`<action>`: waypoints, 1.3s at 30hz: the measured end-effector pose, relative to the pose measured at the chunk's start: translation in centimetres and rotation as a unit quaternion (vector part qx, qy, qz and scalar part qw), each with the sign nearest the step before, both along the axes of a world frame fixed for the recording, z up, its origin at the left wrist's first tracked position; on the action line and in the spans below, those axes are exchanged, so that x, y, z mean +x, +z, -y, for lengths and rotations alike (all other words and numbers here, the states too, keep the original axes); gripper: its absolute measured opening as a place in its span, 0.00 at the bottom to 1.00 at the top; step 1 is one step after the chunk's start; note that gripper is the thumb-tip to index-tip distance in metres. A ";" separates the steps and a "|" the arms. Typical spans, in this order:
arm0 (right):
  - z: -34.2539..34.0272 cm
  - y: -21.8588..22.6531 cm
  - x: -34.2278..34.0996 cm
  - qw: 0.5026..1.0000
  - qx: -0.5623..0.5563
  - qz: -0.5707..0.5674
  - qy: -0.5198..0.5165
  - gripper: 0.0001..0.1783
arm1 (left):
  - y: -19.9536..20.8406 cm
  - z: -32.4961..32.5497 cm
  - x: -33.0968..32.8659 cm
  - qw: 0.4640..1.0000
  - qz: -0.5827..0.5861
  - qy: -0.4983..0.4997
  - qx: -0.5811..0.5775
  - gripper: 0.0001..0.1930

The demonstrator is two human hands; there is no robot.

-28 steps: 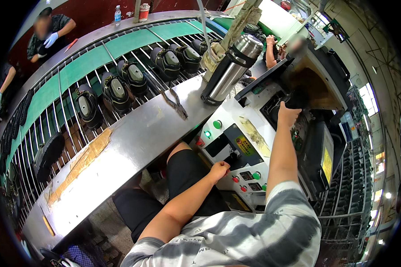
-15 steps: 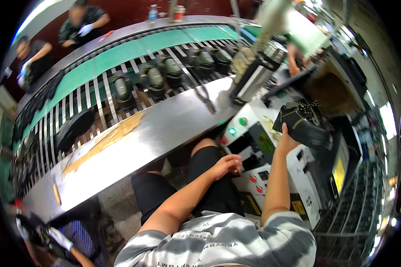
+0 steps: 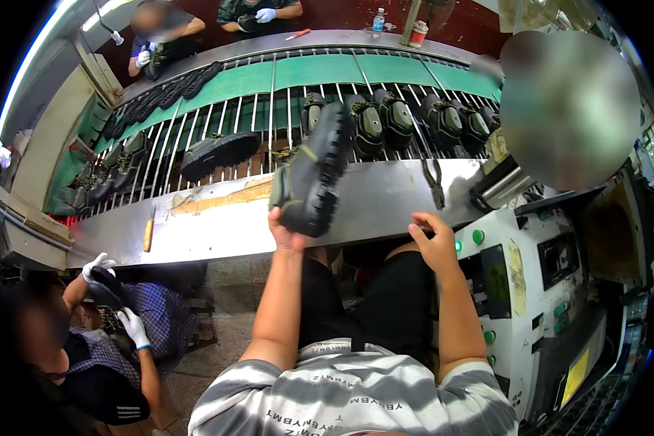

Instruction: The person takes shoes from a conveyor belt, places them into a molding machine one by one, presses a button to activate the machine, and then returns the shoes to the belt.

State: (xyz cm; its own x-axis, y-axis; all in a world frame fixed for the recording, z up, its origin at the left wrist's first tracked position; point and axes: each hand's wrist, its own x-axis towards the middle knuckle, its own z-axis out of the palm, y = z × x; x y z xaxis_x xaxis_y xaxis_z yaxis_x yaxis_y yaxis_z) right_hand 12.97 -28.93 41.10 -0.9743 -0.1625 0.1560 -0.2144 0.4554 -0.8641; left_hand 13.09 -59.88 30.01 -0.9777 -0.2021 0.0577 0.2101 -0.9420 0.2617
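gripping from below, a dark shoe (image 3: pixel 309 174) is held by the left hand (image 3: pixel 285 234), its fingers partly hidden; the right hand (image 3: pixel 434 243) is spread, touching the steel bench (image 3: pixel 385 200).

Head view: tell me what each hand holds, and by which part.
The left hand grips a dark olive shoe by its heel end, sole facing right. The right hand holds nothing; it hovers open at the steel table edge.

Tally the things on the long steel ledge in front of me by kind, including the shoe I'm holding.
Dark olive shoe with black lugged sole, gripped by left hand: 1
Wooden-handled tool: 1
Black pincer-like tool: 1
Steel flask: 1
Total: 4
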 end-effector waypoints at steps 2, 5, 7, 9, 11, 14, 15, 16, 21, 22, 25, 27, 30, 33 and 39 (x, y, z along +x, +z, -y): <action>-0.6 -3.9 -0.3 0.999 -0.013 0.006 -0.041 0.13 | -3.3 6.7 -1.7 0.993 0.059 0.068 -0.081 0.31; -1.2 -12.4 1.4 0.998 0.013 0.017 -0.061 0.08 | -2.5 13.1 -7.1 0.935 0.152 0.187 -0.260 0.25; -1.6 -17.4 3.2 0.980 0.192 -0.030 -0.041 0.06 | 1.6 12.0 -11.1 0.841 0.204 0.269 -0.424 0.25; 0.1 -16.1 2.3 0.983 0.175 -0.009 -0.048 0.06 | 0.3 12.5 -14.6 0.700 0.202 0.314 -0.609 0.28; 0.3 -16.4 1.8 0.977 0.207 0.001 -0.046 0.06 | -2.5 10.9 -17.4 0.593 0.192 0.318 -0.715 0.33; 0.4 -16.4 0.6 0.976 0.212 0.010 -0.055 0.06 | -5.0 9.8 -20.8 0.549 0.157 0.356 -0.740 0.35; 0.4 -16.3 0.6 0.976 0.209 0.016 -0.057 0.06 | -5.9 9.5 -21.5 0.510 0.167 0.364 -0.761 0.35; 0.3 -16.4 0.9 0.973 0.224 0.009 -0.045 0.05 | -6.8 9.3 -21.9 0.496 0.171 0.377 -0.764 0.35; 0.1 -16.1 0.2 0.978 0.191 0.009 -0.078 0.05 | -6.3 10.7 -22.6 0.512 0.139 0.361 -0.767 0.37; -0.3 -16.2 0.4 0.978 0.195 0.013 -0.079 0.05 | -6.7 10.8 -21.8 0.475 0.127 0.350 -0.797 0.37; -0.5 -16.8 0.0 0.979 0.172 0.029 -0.101 0.05 | -4.3 13.9 -18.6 0.305 0.015 0.346 -0.887 0.40; -0.1 -17.0 -0.3 0.982 0.164 0.025 -0.090 0.05 | -4.0 18.6 -16.0 0.223 0.093 0.371 -0.897 0.42; 0.6 -16.4 -0.6 0.983 0.164 0.022 -0.085 0.06 | -5.0 24.8 -13.5 0.082 0.236 0.360 -0.899 0.45; 0.9 -16.0 -0.8 0.977 0.191 0.025 -0.093 0.06 | -5.4 28.7 -12.1 0.006 0.306 0.245 -0.920 0.47; 0.7 -15.9 -0.4 0.982 0.156 0.040 -0.102 0.05 | -2.5 30.5 -14.6 -0.107 0.306 0.137 -0.936 0.48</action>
